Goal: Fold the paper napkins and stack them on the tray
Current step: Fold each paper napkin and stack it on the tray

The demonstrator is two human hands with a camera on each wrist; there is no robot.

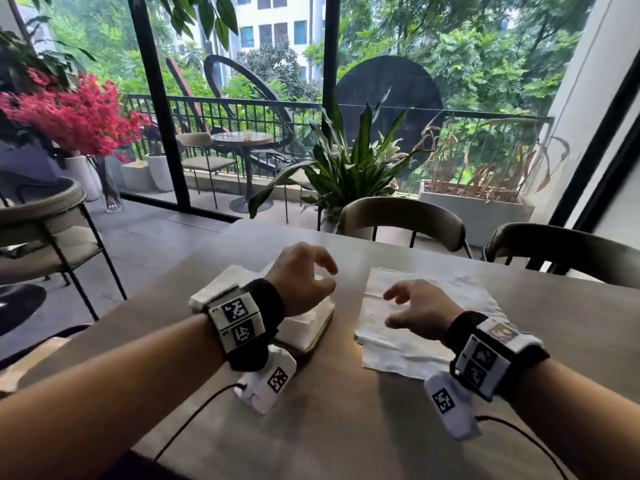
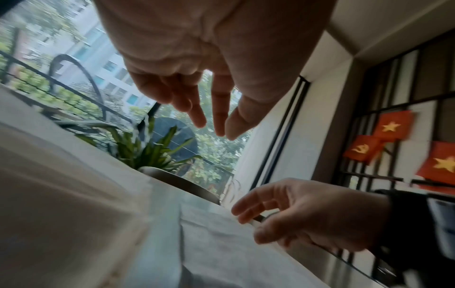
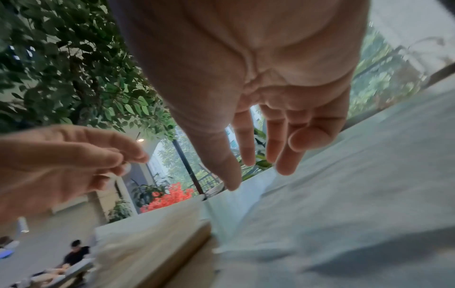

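our left hand (image 1: 300, 277) hovers with its fingers (image 2: 197, 115) loosely curved and apart, the thumb near the forefinger but pinching nothing, just above the thick stack of folded white paper napkins (image 1: 304, 322). our right hand (image 1: 420, 311) hangs the same way, fingers (image 3: 247, 144) spread and slack, holding nothing, low over the flat, crumpled, unfolded white paper napkin (image 1: 408, 351); we cannot tell whether any fingertip touches the sheet. both hands face inward toward each other, apart, with a strip of bare table between them.

on each wrist we wear a black band with a white block of printed black-and-white square markers (image 1: 237, 318), and a small white camera pod hangs under each, trailing a thin black cable (image 1: 194, 415).

beneath the stack a thin brown wooden tray (image 1: 317, 336) shows as an edge along its right side; the stack sits on it. the unfolded sheet lies just right of the tray, on the grey-brown matte table (image 1: 329, 427).

beyond the far edge stand two curved-back olive chairs (image 1: 403, 216), a leafy green potted plant (image 1: 349, 168) and tall black-framed windows onto a balcony. at the far left a spray of pink-red flowers (image 1: 69, 116) rises from a glass vase.
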